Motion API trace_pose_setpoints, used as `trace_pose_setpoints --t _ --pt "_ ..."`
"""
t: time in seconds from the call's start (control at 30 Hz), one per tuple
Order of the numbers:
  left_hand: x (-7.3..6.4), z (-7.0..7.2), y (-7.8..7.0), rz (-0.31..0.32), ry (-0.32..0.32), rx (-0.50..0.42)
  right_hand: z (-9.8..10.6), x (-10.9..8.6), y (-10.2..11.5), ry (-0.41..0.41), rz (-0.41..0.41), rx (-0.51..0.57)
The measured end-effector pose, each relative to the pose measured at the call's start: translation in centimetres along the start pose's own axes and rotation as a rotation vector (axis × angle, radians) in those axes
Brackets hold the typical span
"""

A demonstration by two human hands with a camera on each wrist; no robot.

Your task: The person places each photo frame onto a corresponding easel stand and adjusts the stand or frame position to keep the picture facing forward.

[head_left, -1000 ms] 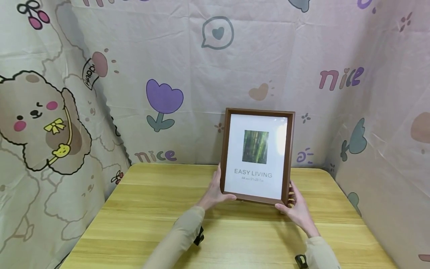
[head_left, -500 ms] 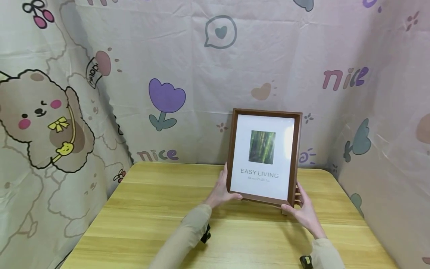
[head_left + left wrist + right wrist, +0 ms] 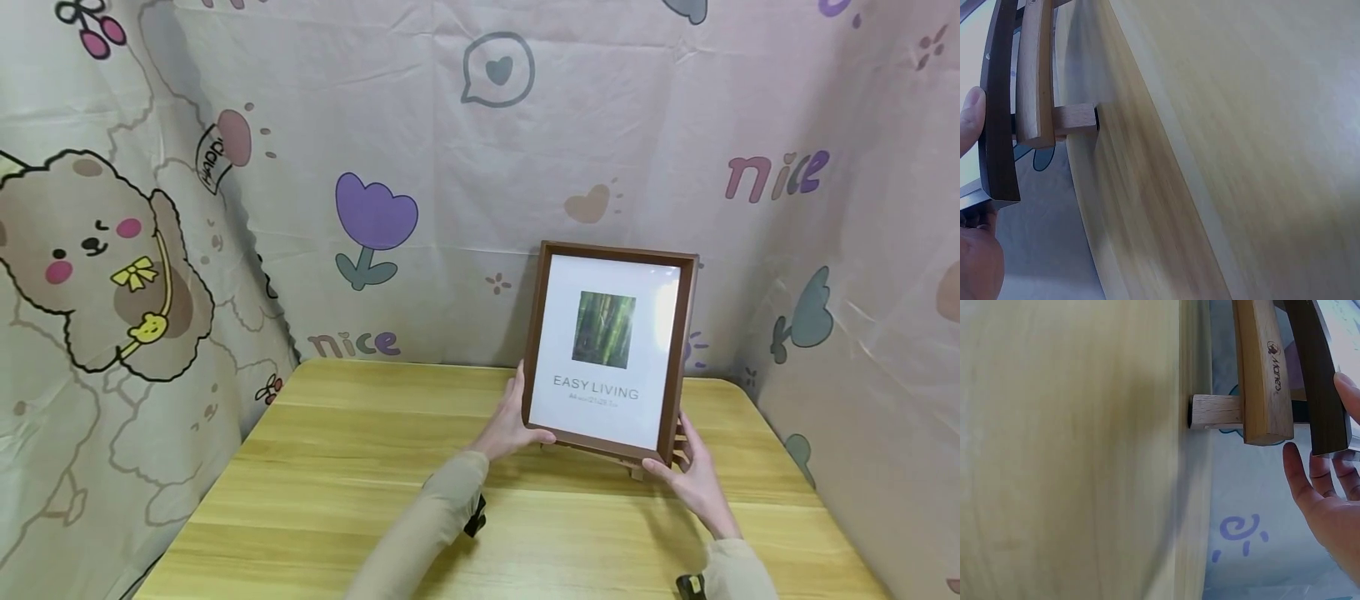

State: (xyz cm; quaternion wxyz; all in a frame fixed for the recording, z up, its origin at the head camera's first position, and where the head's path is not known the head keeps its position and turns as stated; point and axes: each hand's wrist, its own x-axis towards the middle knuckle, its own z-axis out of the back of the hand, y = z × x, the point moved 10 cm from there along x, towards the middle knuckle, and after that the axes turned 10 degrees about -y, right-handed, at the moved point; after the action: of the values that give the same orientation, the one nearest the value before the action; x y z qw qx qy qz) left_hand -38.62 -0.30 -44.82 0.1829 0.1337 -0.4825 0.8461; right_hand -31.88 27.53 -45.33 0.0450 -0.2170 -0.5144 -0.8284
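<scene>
A brown picture frame (image 3: 536, 350) stands near the back of the table, leaning slightly back. Behind its white "EASY LIVING" insert with a green bamboo picture, a wooden tabletop easel (image 3: 1266, 381) is mostly hidden in the head view. My left hand (image 3: 510, 429) grips the frame's lower left corner, thumb on the front of the bottom edge. At the opposite lower corner, my right hand (image 3: 697, 483) holds on with thumb in front and fingers behind the side. The wrist views show the easel's ledge (image 3: 1035, 81) close behind the frame's bottom edge, its wooden foot (image 3: 1075, 119) on the tabletop.
A light wood-grain table (image 3: 337, 500) lies under everything. Printed cloth (image 3: 465, 167) hangs close along its back edge and both sides. Dark wrist cameras (image 3: 476, 517) are strapped at both sleeves.
Both hands have shifted the picture frame a little to the right, keeping their grip on its lower corners. The head view has also turned slightly.
</scene>
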Motion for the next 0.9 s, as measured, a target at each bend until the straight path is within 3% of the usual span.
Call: trace_pose_setpoints --t 0.23,0.5,0.9 --pt "0.5 -0.7 -0.1 -0.02 -0.005 0.016 0.4 0.0 -0.3 -0.026 0.014 0.026" --pt "0.7 -1.0 -0.2 -0.007 0.005 -0.018 0.5 0.0 -0.2 -0.039 0.016 -0.026" --pt "1.0 -1.2 -0.3 -0.017 0.006 -0.001 0.3 -0.2 -0.7 -0.031 -0.023 -0.046"
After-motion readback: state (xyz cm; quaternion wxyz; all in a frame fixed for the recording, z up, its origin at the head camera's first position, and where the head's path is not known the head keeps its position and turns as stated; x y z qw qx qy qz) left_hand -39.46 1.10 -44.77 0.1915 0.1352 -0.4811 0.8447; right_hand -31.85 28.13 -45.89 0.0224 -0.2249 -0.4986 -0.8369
